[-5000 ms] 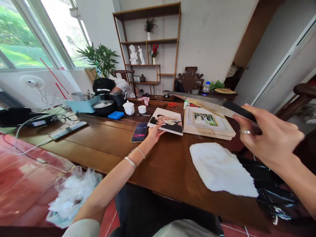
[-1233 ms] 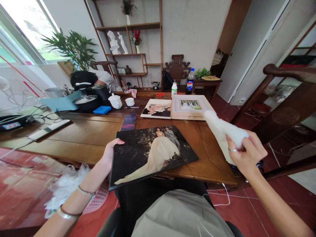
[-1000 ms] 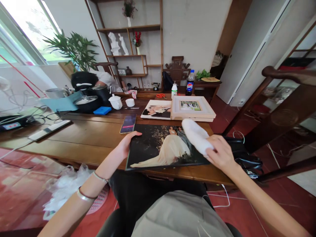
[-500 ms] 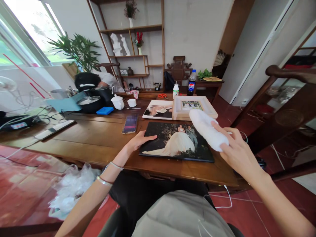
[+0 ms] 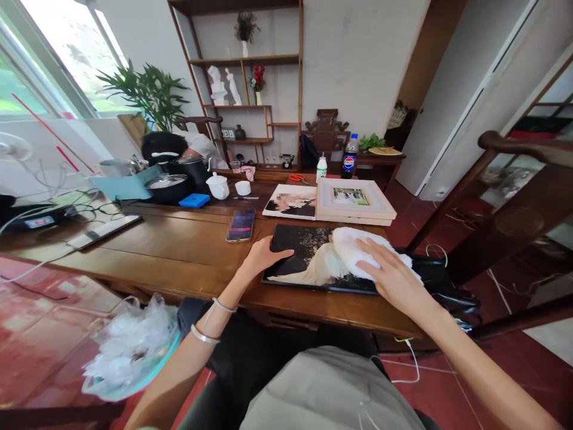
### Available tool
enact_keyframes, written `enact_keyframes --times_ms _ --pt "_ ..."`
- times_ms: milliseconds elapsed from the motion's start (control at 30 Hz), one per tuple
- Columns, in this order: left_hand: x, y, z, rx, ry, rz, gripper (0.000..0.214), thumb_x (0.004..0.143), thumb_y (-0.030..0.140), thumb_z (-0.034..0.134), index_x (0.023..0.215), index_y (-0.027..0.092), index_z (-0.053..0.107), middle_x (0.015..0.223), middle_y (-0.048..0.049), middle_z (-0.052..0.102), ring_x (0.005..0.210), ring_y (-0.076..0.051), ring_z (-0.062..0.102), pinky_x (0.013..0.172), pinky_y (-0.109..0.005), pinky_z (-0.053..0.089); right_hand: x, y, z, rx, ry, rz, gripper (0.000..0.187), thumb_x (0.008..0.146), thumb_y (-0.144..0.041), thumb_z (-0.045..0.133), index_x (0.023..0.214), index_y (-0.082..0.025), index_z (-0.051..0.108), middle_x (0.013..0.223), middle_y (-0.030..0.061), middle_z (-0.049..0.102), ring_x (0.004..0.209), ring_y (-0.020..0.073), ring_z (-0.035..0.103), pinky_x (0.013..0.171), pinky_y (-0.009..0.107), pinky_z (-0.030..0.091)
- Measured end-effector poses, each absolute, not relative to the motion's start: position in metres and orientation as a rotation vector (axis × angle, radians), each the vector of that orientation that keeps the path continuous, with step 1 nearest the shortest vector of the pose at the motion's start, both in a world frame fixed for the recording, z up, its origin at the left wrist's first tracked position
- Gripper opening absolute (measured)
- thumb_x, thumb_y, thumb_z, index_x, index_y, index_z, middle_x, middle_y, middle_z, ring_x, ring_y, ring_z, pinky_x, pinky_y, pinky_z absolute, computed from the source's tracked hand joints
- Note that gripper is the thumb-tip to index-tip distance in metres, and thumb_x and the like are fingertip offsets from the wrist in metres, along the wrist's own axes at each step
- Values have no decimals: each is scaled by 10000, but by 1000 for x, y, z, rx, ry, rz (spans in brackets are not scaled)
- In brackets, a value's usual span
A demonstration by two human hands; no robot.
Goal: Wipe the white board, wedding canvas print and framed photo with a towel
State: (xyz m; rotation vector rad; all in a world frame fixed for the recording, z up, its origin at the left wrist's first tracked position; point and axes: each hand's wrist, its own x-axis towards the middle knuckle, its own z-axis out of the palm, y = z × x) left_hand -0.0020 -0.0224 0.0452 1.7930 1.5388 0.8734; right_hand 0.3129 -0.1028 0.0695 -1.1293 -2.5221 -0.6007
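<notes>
A dark wedding photo panel [image 5: 304, 257] lies flat near the front edge of the wooden table. My left hand [image 5: 263, 258] grips its left side, thumb resting on the picture and the other fingers partly hidden at the edge. Pressed onto the panel's right part is a folded white cloth [image 5: 347, 249], which covers much of the couple pictured there. Over the cloth, my right hand [image 5: 394, 275] holds it down with the fingers stretched across it. Just behind the panel are a photo print [image 5: 290, 203] and a pale picture frame [image 5: 380, 200].
A phone [image 5: 240, 226] lies left of the panel. Farther back stand a white teapot [image 5: 218, 186], a cup [image 5: 243, 188], a cola bottle [image 5: 350, 156] and a small white bottle [image 5: 321, 170]. Orange-handled scissors [image 5: 296, 177] lie behind the print. Another person bends over the table's far left.
My right hand has lowered the cloth from above the panel onto its right part and moved left. My left hand keeps its place at the panel's left edge. The view has shifted slightly.
</notes>
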Motion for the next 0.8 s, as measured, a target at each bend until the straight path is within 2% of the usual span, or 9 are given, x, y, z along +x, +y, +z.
enact_keyframes --times_ms 100,300,467,567,700,800 --pt "1 -26 49 1942 1637 856 443 629 533 688 889 175 665 884 -95 706 906 -302 636 755 -324 458 315 -94 70 -1134 -2476 -666 493 644 95 455 1014 -174 639 1432 120 373 1319 328 296 1009 531 355" --pt "2 -31 47 2058 1686 884 426 676 554 643 867 174 662 808 -87 694 827 -273 643 715 -306 440 313 -87 52 -1116 -2573 -566 567 626 96 422 1070 -201 612 1349 111 484 1282 297 372 993 533 371" --pt "-1 -28 41 2088 1739 945 448 689 575 619 841 156 666 795 -88 657 810 -257 622 727 -325 445 310 -88 47 -1118 -2557 -514 566 617 89 413 1083 -180 591 1338 124 490 1275 300 382 994 524 372" --pt "-2 -22 34 2117 1759 988 463 662 562 654 831 131 665 905 -114 621 925 -265 589 841 -346 449 309 -89 49 -1121 -2552 -505 561 618 83 412 1082 -179 587 1334 133 493 1266 307 392 979 528 384" --pt "-2 -13 27 2201 1583 1099 592 685 458 682 1139 97 567 1206 -162 517 1126 -266 515 989 -370 397 307 -91 51 -1132 -2549 -499 564 613 79 411 1084 -176 587 1332 136 494 1269 307 389 983 527 378" --pt "-2 -9 23 2342 1331 1116 508 777 344 608 1226 126 516 1390 -156 389 1299 -261 367 1088 -393 290 306 -92 49 -1146 -2545 -506 574 610 83 405 1088 -171 593 1321 135 505 1264 296 397 989 514 375"
